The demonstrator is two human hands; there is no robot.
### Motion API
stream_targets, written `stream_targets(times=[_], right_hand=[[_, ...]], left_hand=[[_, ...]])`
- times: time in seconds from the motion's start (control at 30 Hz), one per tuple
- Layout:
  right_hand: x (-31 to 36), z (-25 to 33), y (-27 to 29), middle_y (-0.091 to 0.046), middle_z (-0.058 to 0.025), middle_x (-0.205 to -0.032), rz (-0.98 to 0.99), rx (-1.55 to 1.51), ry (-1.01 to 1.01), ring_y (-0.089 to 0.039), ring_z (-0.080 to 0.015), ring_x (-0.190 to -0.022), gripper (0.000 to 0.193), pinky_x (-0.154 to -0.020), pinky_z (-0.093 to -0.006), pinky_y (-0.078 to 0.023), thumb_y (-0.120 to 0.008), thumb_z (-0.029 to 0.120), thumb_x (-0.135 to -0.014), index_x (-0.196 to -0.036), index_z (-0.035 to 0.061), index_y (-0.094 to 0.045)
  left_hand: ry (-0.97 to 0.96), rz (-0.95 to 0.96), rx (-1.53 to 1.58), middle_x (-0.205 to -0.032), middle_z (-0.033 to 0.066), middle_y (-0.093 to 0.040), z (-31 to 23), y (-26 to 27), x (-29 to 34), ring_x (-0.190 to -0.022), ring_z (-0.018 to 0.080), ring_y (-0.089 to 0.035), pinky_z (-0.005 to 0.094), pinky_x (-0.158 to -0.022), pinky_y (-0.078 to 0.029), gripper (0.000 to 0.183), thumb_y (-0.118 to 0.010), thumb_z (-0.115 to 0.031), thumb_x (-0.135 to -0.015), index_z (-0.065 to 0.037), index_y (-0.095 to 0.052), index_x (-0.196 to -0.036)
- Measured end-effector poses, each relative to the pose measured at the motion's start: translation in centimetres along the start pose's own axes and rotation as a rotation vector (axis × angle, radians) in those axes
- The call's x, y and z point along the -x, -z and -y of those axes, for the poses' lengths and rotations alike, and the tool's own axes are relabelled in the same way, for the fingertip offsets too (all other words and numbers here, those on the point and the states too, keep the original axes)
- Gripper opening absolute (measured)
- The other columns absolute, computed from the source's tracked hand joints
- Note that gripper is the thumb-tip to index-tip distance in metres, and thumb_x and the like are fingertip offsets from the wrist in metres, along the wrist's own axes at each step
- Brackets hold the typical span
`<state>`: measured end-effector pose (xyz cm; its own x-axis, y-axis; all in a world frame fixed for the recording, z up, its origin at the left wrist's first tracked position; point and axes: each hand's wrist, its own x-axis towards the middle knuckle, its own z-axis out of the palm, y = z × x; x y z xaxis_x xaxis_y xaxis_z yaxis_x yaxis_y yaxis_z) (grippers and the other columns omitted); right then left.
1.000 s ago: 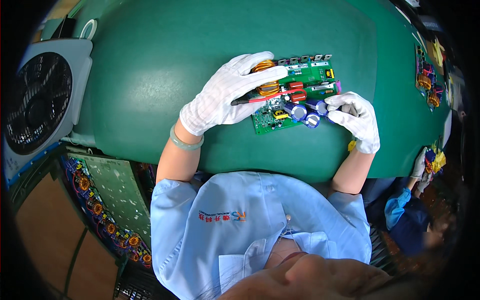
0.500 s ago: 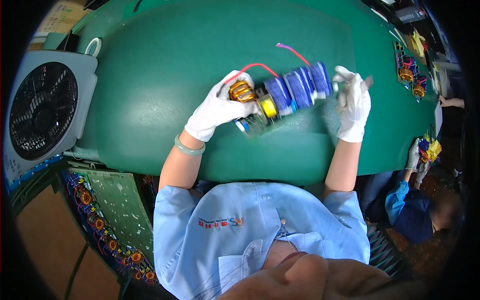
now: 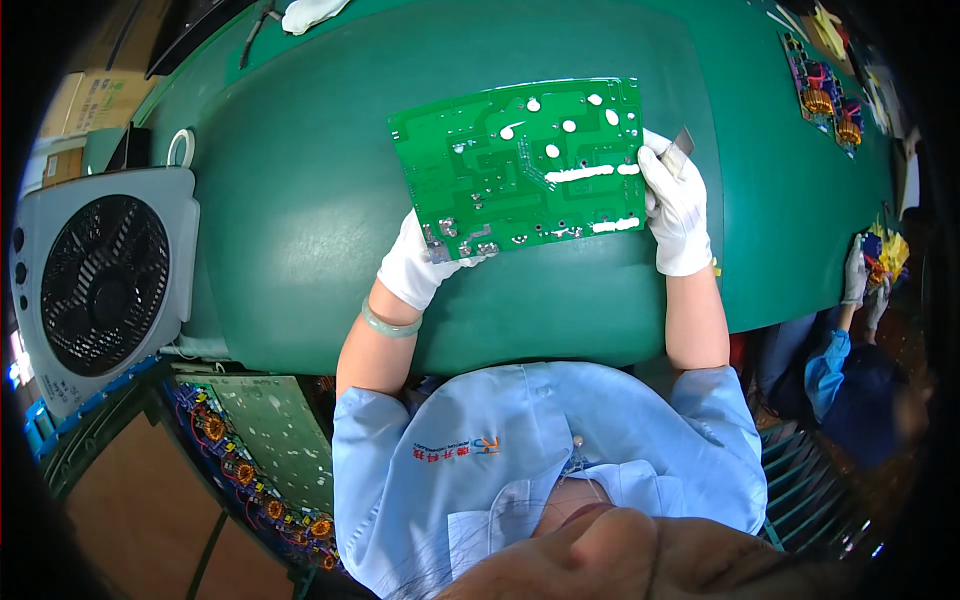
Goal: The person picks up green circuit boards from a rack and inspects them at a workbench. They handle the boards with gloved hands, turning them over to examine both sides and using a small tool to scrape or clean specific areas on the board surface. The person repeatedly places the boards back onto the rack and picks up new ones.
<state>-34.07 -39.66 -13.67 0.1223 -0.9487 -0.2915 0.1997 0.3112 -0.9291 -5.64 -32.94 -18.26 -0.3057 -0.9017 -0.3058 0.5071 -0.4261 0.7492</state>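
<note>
Nearest the body, a pale bracelet (image 3: 390, 322) is circling the left wrist. The gloved left hand (image 3: 412, 262) is closing on the board (image 3: 470, 165) at its lower-left corner, with most of its fingers hiding behind. The gloved right hand (image 3: 680, 215) is clamping a flat grey blade (image 3: 683, 141) between its fingers, the blade's end pointing up and outward, away from the board; its fingertips are also meeting the board's right edge, though whether they are pinching that edge I cannot tell.

The board is sitting between the hands over the table (image 3: 300, 230), soldered face showing, its long axis running left to right and rising slightly toward the right. White patches (image 3: 580, 174) are lying mostly along its right half, so the right hand is nearer to them than the left.

Farther off, a fan (image 3: 108, 285) is standing to the left, two boards with orange coils (image 3: 820, 98) are resting at the far right, and a white cloth (image 3: 312, 12) is lying at the far edge.
</note>
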Motion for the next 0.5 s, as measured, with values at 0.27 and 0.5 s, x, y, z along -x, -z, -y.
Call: stream_targets(times=[0.27, 0.5], right_hand=[[0.0, 0.6, -0.2, -0.06, -0.0022, -0.102, -0.067, 0.28, 0.425, -0.041, -0.0013, -0.069, 0.038, -0.058, -0.0172, -0.034, -0.053, 0.025, -0.102, -0.132, 0.0026, -0.056], [1.4, 0.9, -1.6, -0.063, -0.0084, -0.084, 0.178, 0.926, 0.68, -0.061, -0.0218, -0.07, 0.028, -0.065, -0.0319, -0.052, -0.066, 0.015, -0.088, -0.115, 0.0073, -0.068]], left_hand=[[-0.126, -0.202, -0.123, -0.114, 0.0142, -0.066, -1.1, 0.4, 0.8, -0.087, 0.0235, -0.069, 0.0334, -0.059, -0.057, 0.034, -0.04, -0.018, -0.102, -0.001, -0.055, -0.127], [0.079, -0.606, 0.165, -0.101, 0.0152, -0.067, -3.6, -0.2, -0.2, -0.07, 0.0271, -0.067, 0.0319, -0.044, -0.05, 0.04, -0.041, -0.034, -0.1, -0.002, -0.057, -0.118]])
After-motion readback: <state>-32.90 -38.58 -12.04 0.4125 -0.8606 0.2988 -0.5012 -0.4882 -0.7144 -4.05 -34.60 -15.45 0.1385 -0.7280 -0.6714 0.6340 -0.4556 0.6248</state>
